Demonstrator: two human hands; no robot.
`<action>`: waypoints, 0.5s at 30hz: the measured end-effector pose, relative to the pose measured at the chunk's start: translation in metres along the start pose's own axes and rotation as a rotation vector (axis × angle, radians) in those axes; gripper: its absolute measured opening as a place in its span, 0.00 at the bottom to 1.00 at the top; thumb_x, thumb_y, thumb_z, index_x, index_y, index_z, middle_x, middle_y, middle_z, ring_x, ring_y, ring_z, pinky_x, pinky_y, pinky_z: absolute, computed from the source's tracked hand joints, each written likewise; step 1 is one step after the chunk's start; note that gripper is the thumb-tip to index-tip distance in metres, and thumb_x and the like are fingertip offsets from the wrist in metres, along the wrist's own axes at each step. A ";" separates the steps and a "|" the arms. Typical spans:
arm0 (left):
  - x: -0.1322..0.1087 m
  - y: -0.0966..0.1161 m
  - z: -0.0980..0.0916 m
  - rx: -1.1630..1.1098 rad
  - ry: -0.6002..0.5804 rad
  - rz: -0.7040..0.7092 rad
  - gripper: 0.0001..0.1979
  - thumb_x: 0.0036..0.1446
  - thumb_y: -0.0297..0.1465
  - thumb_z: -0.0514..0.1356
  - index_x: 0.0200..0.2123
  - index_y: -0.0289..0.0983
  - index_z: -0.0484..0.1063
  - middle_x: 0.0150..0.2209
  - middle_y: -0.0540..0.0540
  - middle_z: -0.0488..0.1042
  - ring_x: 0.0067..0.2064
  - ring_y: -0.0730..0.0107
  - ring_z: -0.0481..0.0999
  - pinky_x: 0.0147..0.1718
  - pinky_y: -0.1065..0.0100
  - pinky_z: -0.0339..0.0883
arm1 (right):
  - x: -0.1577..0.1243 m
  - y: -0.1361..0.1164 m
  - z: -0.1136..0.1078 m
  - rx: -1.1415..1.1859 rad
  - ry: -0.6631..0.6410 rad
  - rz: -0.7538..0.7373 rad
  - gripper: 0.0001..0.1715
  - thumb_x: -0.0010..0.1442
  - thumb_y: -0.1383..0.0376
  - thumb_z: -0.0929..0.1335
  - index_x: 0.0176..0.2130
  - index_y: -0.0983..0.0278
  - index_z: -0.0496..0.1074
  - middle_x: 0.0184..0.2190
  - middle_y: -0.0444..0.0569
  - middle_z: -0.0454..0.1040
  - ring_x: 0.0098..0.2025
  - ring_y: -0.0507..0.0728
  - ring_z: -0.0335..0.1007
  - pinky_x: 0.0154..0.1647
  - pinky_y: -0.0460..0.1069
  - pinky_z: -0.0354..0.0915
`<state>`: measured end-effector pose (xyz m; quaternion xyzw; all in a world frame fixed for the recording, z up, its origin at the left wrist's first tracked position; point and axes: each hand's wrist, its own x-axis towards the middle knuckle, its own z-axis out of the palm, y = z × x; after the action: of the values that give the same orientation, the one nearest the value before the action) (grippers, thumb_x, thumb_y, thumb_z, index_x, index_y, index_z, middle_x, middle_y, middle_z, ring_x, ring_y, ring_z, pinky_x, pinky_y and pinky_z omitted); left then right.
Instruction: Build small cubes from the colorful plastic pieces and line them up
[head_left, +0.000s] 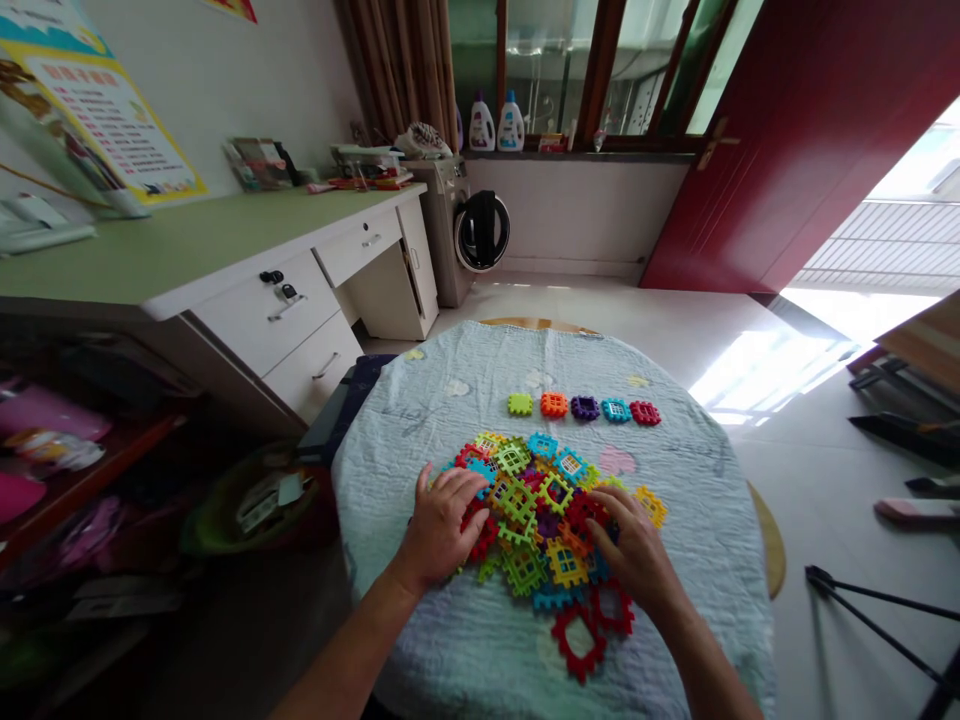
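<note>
A heap of colourful plastic interlocking blocks [517, 500] with notched edges lies on the cloth-covered round table [420, 640]. My left hand [444, 522] rests on the heap's left side, fingers spread over red and blue pieces. On the right side, my right hand [636, 540] touches red pieces, its fingers apart; whatever lies under the fingertips is hidden. Two red square frames [580, 643] stick out at the near edge of the heap. Beyond it, several blocks stand in a spaced row, from a lime green one [520, 404] to a red one [645, 413].
To the left runs a long desk [247, 230] with drawers, and a basket [225, 520] sits below. A washing machine [450, 230] with its door ajar stands by the window. Black tripod legs [877, 600] reach in at the right, near a red door [787, 150].
</note>
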<state>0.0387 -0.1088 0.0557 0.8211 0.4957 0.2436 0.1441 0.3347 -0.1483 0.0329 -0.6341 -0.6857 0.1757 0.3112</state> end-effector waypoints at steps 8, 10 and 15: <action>0.015 0.045 0.014 0.092 -0.034 -0.001 0.13 0.57 0.39 0.61 0.44 0.41 0.72 0.48 0.42 0.75 0.51 0.54 0.70 0.55 0.49 0.60 | -0.010 0.014 0.008 -0.045 0.112 -0.026 0.17 0.61 0.60 0.65 0.48 0.59 0.74 0.52 0.54 0.71 0.56 0.63 0.66 0.59 0.62 0.62; 0.021 0.054 0.020 0.152 -0.053 -0.105 0.17 0.55 0.42 0.62 0.44 0.39 0.72 0.46 0.41 0.75 0.50 0.54 0.70 0.51 0.52 0.63 | -0.010 0.020 0.005 -0.057 0.173 -0.034 0.17 0.61 0.59 0.65 0.48 0.60 0.74 0.52 0.54 0.71 0.55 0.63 0.66 0.58 0.62 0.63; 0.029 0.067 0.029 0.251 -0.141 -0.231 0.22 0.51 0.43 0.66 0.45 0.37 0.71 0.43 0.42 0.73 0.46 0.53 0.72 0.46 0.54 0.65 | -0.014 0.029 0.007 -0.064 0.180 -0.061 0.17 0.62 0.57 0.66 0.47 0.60 0.74 0.51 0.53 0.72 0.54 0.62 0.68 0.57 0.60 0.65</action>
<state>0.1154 -0.1138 0.0711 0.7853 0.6018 0.1034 0.1019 0.3519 -0.1569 0.0062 -0.6358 -0.6792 0.0864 0.3563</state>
